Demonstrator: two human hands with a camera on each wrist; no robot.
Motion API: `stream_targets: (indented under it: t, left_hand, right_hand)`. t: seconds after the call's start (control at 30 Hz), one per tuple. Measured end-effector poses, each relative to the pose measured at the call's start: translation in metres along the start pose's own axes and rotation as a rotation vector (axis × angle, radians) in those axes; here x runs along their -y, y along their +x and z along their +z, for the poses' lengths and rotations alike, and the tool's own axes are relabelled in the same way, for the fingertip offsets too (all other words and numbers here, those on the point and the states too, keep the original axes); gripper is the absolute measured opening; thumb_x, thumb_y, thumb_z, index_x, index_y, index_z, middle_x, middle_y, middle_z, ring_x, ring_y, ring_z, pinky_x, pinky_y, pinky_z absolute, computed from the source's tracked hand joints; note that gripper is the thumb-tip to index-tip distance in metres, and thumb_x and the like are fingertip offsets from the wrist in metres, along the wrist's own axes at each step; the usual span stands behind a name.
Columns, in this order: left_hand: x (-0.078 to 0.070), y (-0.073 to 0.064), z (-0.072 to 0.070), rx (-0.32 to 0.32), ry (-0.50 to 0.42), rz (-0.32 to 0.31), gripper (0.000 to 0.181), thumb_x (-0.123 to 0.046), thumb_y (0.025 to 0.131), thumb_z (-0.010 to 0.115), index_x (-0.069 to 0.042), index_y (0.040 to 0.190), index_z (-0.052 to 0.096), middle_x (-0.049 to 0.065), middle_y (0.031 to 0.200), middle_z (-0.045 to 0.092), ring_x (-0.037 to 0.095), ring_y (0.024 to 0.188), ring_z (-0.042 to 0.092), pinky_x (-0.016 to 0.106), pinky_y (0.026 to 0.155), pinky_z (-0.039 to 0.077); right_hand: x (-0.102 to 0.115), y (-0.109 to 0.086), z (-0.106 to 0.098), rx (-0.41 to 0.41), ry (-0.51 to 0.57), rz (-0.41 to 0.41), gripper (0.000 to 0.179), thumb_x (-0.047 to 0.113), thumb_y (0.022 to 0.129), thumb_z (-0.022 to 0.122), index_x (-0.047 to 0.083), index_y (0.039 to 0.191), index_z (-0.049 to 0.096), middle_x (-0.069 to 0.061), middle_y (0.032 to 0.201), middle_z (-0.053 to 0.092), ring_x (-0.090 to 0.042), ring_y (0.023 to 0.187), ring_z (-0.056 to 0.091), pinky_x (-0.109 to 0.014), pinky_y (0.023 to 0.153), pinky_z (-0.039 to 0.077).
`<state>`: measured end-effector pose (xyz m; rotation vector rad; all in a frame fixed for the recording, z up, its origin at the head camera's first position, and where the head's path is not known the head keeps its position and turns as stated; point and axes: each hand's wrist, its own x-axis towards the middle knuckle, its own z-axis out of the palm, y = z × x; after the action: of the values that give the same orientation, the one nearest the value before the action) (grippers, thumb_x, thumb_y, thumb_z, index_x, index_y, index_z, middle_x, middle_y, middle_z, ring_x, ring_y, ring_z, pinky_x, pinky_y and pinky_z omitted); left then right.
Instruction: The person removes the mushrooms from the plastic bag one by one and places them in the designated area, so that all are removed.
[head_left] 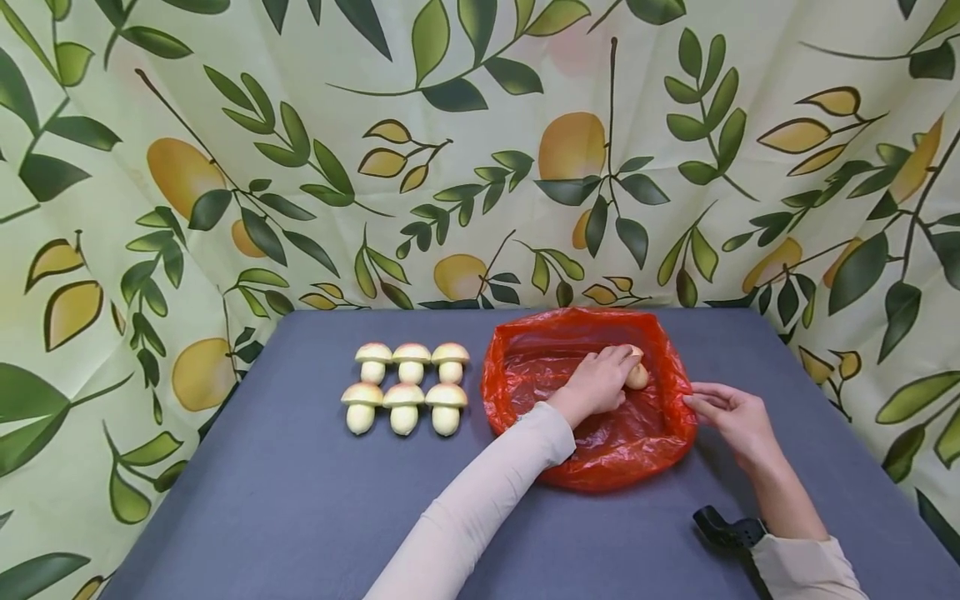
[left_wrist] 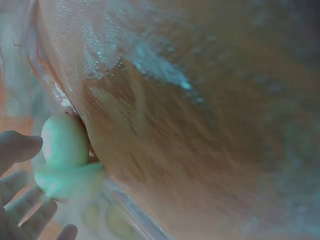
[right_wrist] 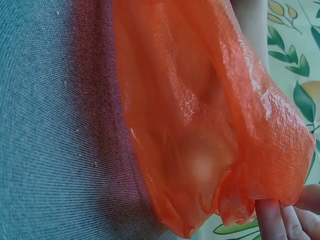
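A red plastic bag (head_left: pixel 615 457) lies open on the grey table (head_left: pixel 300 500). My left hand (head_left: pixel 600 379) reaches inside it, fingers curled round a toy mushroom (head_left: pixel 638 375) with a pale stem. In the left wrist view the mushroom (left_wrist: pixel 65 155) lies against the bag's wall (left_wrist: pixel 200 125), with my thumb (left_wrist: pixel 20 147) on its stem. My right hand (head_left: pixel 723 412) pinches the bag's right rim. In the right wrist view its fingertips (right_wrist: pixel 272 220) hold the bag's edge (right_wrist: pixel 200 100). Several more mushrooms (head_left: pixel 405 387) stand in two rows to the left of the bag.
A leaf-and-lemon patterned cloth (head_left: pixel 480 150) walls in the table at the back and both sides. A black wrist mount (head_left: pixel 727 529) shows on my right forearm. Bare grey tabletop lies in front of the bag and the mushrooms.
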<state>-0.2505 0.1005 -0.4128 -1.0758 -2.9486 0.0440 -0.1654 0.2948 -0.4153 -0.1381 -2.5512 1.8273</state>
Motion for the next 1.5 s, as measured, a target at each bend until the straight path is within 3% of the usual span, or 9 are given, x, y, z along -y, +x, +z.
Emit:
stream_targets:
  t: [0.1, 0.23, 0.37, 0.53, 0.6, 0.9, 1.03, 1.2, 1.5]
  left_hand:
    - [0.001, -0.001, 0.001, -0.023, 0.031, -0.013, 0.066, -0.036, 0.091, 0.063, -0.025, 0.149, 0.033, -0.005, 0.149, 0.037, 0.011, 0.139, 0.038, 0.028, 0.112, 0.04]
    - [0.003, -0.002, 0.002, -0.012, 0.022, -0.021, 0.067, -0.036, 0.092, 0.063, -0.024, 0.15, 0.032, -0.005, 0.156, 0.031, 0.011, 0.145, 0.032, 0.029, 0.115, 0.038]
    - [0.004, -0.004, 0.003, -0.004, -0.014, -0.007, 0.067, -0.035, 0.092, 0.062, -0.02, 0.151, 0.032, -0.005, 0.159, 0.03, 0.01, 0.148, 0.029, 0.029, 0.117, 0.036]
    - [0.005, -0.008, 0.004, -0.058, -0.029, -0.012, 0.06, -0.033, 0.091, 0.064, -0.021, 0.145, 0.04, -0.002, 0.145, 0.043, 0.012, 0.133, 0.045, 0.025, 0.11, 0.042]
    - [0.005, -0.01, 0.004, -0.086, -0.035, -0.025, 0.054, -0.034, 0.091, 0.064, -0.023, 0.141, 0.045, -0.002, 0.136, 0.045, 0.012, 0.123, 0.049, 0.022, 0.103, 0.045]
    - [-0.003, -0.011, 0.008, -0.173, -0.195, -0.132, 0.039, -0.035, 0.09, 0.067, -0.02, 0.121, 0.05, -0.005, 0.119, 0.055, 0.009, 0.106, 0.056, 0.02, 0.085, 0.05]
    - [-0.005, -0.009, 0.012, -0.162, -0.246, -0.208, 0.049, -0.035, 0.087, 0.07, -0.018, 0.129, 0.05, -0.003, 0.122, 0.053, 0.009, 0.105, 0.056, 0.018, 0.084, 0.051]
    - [-0.004, -0.012, 0.012, -0.118, -0.381, -0.264, 0.057, -0.031, 0.087, 0.07, -0.015, 0.138, 0.049, -0.001, 0.133, 0.051, 0.011, 0.114, 0.056, 0.02, 0.087, 0.053]
    - [-0.001, -0.02, 0.005, -0.031, -0.591, -0.22, 0.057, -0.01, 0.081, 0.07, -0.013, 0.135, 0.054, 0.004, 0.129, 0.061, 0.013, 0.111, 0.057, 0.014, 0.091, 0.044]
  right_hand:
    - [0.0, 0.0, -0.001, 0.0, -0.017, 0.007, 0.012, 0.02, 0.093, 0.064, 0.018, 0.103, 0.069, 0.032, 0.076, 0.064, 0.01, 0.071, 0.064, -0.013, 0.067, 0.056]
    - [0.0, 0.001, -0.001, 0.008, -0.047, 0.011, 0.027, 0.02, 0.094, 0.063, 0.0, 0.112, 0.066, 0.032, 0.076, 0.064, 0.01, 0.071, 0.064, -0.013, 0.067, 0.056]
    - [0.0, 0.001, -0.001, 0.011, -0.065, 0.014, 0.034, 0.02, 0.094, 0.062, -0.006, 0.115, 0.062, 0.032, 0.076, 0.064, 0.01, 0.071, 0.063, -0.014, 0.067, 0.056]
    - [0.0, 0.001, -0.002, 0.012, -0.03, 0.012, 0.01, 0.02, 0.093, 0.063, 0.021, 0.101, 0.069, 0.032, 0.075, 0.064, 0.011, 0.071, 0.063, -0.013, 0.067, 0.056]
    - [-0.001, 0.001, -0.002, 0.008, -0.015, 0.008, 0.014, 0.019, 0.093, 0.063, 0.033, 0.093, 0.066, 0.032, 0.075, 0.064, 0.011, 0.071, 0.063, -0.013, 0.066, 0.056]
    - [-0.001, 0.0, -0.002, -0.002, -0.011, -0.022, 0.025, 0.019, 0.093, 0.063, 0.042, 0.086, 0.063, 0.033, 0.075, 0.064, 0.012, 0.071, 0.063, -0.013, 0.065, 0.056]
    - [-0.002, 0.0, 0.0, -0.004, 0.0, -0.032, 0.026, 0.015, 0.093, 0.063, 0.04, 0.086, 0.063, 0.032, 0.074, 0.065, 0.011, 0.07, 0.063, -0.013, 0.064, 0.055]
    - [-0.003, 0.0, 0.0, 0.0, -0.015, -0.021, 0.021, 0.017, 0.093, 0.063, 0.038, 0.089, 0.064, 0.032, 0.075, 0.065, 0.011, 0.07, 0.063, -0.013, 0.064, 0.056]
    - [-0.003, 0.001, -0.001, 0.011, -0.008, -0.016, 0.025, 0.017, 0.093, 0.063, 0.042, 0.086, 0.063, 0.032, 0.075, 0.065, 0.011, 0.071, 0.063, -0.012, 0.065, 0.056]
